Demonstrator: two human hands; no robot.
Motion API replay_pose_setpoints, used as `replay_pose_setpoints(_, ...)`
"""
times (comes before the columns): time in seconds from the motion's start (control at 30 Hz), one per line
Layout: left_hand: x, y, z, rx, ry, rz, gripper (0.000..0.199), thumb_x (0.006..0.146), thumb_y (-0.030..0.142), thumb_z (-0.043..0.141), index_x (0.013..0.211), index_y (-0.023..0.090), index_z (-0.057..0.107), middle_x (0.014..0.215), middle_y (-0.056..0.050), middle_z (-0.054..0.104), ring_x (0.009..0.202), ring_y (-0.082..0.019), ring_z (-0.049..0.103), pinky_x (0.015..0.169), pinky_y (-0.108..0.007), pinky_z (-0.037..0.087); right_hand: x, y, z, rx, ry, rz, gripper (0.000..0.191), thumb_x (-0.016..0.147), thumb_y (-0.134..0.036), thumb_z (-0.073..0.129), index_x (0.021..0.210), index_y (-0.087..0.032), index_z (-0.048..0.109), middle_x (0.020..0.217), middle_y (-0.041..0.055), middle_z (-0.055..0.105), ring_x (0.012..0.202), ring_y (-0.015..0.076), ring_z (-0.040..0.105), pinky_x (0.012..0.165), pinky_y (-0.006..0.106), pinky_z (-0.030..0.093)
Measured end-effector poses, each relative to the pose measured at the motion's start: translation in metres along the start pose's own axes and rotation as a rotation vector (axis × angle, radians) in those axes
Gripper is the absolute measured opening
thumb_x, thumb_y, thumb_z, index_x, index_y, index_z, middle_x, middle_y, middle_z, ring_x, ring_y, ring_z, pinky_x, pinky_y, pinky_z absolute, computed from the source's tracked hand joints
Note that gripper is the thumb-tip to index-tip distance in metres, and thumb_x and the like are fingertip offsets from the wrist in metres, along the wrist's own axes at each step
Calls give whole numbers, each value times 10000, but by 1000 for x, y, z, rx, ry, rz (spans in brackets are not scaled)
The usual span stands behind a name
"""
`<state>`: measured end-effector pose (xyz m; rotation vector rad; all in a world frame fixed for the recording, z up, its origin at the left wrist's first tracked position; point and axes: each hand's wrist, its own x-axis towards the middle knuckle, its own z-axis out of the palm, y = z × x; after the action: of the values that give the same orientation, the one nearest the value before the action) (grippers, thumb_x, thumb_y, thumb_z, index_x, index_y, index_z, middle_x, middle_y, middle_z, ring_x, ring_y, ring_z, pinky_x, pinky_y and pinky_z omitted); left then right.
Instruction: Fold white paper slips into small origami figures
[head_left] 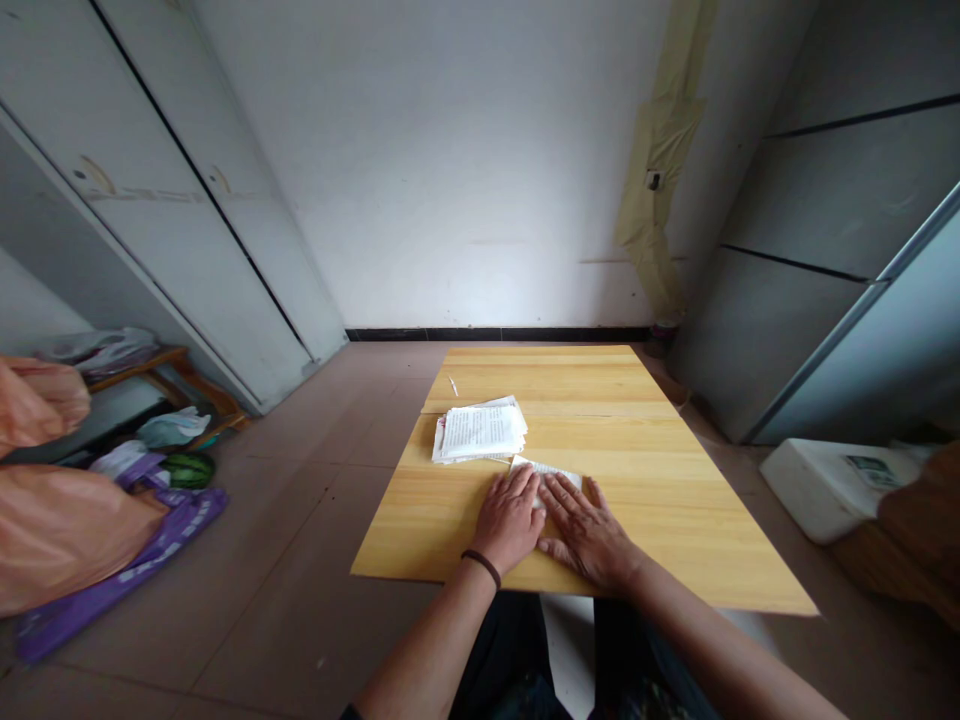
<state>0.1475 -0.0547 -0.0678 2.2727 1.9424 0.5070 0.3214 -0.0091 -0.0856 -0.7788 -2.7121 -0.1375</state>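
Both of my hands press down on a small sheet of printed paper (pixel 564 474) near the front of the wooden table (pixel 600 400). My left hand (pixel 510 517) lies on its left part, fingers stretched out. Beside it, my right hand (pixel 589 530) rests flat with the fingers a little apart. Much of the paper is hidden under them; its far edge shows beyond the fingertips. Behind my left hand sits a stack of printed papers (pixel 481 430), its edges uneven. Further back lies a thin white object (pixel 453 386), too small to name.
Grey cabinets stand at left (pixel 187 200) and right (pixel 847 200). On the left floor are an orange bag (pixel 67 530), a purple bag (pixel 165 560) and a watermelon (pixel 187 470). A white foam box (pixel 832 485) sits at right. A wall (pixel 465 180) rises behind the table.
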Motion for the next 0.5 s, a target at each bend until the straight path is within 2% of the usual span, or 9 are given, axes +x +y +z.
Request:
replay_pose_setpoints(0.13,-2,0,-1,17,8,13,477,890,258,440,1367,244,439,1472,-59,387,1364,-215,330,1145,-448,248,-22,1,3,-50,73,22,705,922,-559,367,1488,-180,185,1467,134,370,1345,289,349,1123,497,133)
replay_pose_setpoints(0.27,-5,-2,-1,24,-27,58,444,910,327,448,1354,357,439,1506,-40,324,1388,-236,282,1128,-510,233,-39,4,-9,-44,43,89,671,931,-541,363,1487,-203,198,1475,133,358,1331,288,372,1112,512,144)
replay_pose_setpoints(0.43,-14,7,1,17,-34,48,505,898,421,477,1391,374,377,1523,-53,278,1404,-285,226,1119,-587,161,-32,10,-19,-7,-32,224,616,943,-547,310,1467,-224,276,1458,139,389,1326,293,377,1039,532,271)
replay_pose_setpoints(0.5,-18,13,2,15,-22,20,519,902,456,455,1404,373,355,1526,-69,268,1406,-296,216,1112,-607,148,-23,12,-19,14,-60,209,630,936,-567,308,1460,-218,293,1476,131,356,1349,294,339,1040,533,271)
